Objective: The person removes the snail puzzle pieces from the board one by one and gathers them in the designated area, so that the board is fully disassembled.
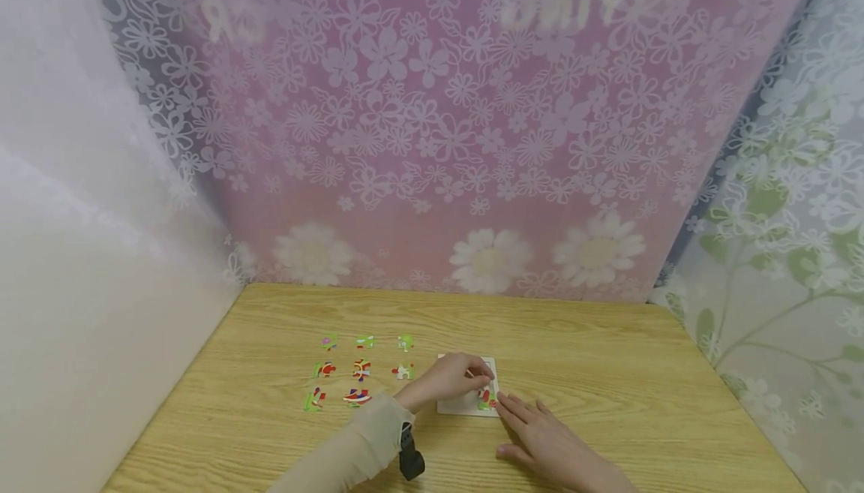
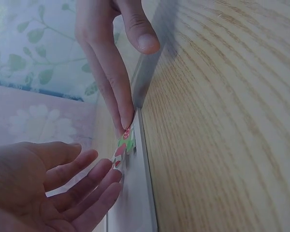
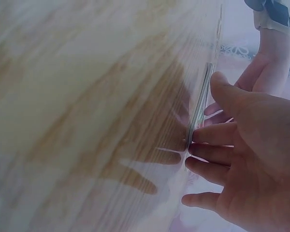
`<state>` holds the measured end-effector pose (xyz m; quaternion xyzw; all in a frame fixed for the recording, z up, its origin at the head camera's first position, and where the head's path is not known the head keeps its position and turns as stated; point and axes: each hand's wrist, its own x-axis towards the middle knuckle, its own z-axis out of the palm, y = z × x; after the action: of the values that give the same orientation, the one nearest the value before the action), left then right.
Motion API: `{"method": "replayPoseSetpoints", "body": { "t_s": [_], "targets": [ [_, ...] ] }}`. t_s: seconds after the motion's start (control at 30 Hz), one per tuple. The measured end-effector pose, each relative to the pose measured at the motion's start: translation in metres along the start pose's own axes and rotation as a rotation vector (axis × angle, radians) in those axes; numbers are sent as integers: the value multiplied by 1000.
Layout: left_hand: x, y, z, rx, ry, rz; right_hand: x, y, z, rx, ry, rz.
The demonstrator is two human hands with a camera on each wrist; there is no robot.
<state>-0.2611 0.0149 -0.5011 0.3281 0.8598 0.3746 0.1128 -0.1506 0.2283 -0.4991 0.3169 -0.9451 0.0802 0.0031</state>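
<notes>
My left hand (image 1: 451, 377) reaches over a white puzzle tray (image 1: 459, 407), its fingers slightly bent. In the left wrist view its fingertips (image 2: 106, 166) are beside a pink, green and white puzzle piece (image 2: 121, 151), with the thumb apart from it. Colourful pieces (image 1: 487, 398) lie along the tray's right side, partly hidden by the hand. Against the tray's right edge, my right hand (image 1: 543, 433) rests its extended fingertips; the right wrist view shows its fingers (image 3: 212, 153) spread, holding nothing.
Several loose puzzle pieces (image 1: 362, 370) lie in rows on the wooden table (image 1: 594, 358), left of the tray. A black wrist strap (image 1: 410, 454) is on the left wrist. A pink floral curtain (image 1: 432, 140) stands behind the table, with pale walls at both sides.
</notes>
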Motion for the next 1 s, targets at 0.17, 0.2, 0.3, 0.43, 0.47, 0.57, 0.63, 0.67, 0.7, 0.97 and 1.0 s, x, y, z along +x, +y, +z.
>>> {"method": "replayPoseSetpoints", "body": {
  "t_s": [0.17,0.2,0.3,0.43,0.47,0.57,0.63,0.67,0.7,0.97,1.0],
  "targets": [
    [0,1,-1,-43,-1,-7,0,-1,-1,29,11,-1],
    [0,1,-1,-49,2,-9,0,-1,-2,34,12,-1],
    [-1,3,-1,-68,2,-19,0,-2,-4,48,6,1],
    [-3,6,-2,-84,2,-47,0,-2,-5,61,-12,3],
    [-4,7,-1,-83,1,-51,0,-2,-5,63,-12,2],
    [-5,9,-2,-86,-8,-57,0,-3,-4,69,-5,-3],
    [-5,10,-2,-85,-13,-62,0,-3,-4,68,1,-5],
    [-5,10,-2,-85,-13,-65,0,-2,-4,64,4,-8],
    [-5,10,-2,-84,-10,-67,0,-2,-3,64,7,-9],
    [-5,7,-9,-174,43,-92,0,-1,-2,50,-17,2],
    [-5,7,-11,-196,43,-95,0,-1,-2,49,-21,7]
  ]
}}
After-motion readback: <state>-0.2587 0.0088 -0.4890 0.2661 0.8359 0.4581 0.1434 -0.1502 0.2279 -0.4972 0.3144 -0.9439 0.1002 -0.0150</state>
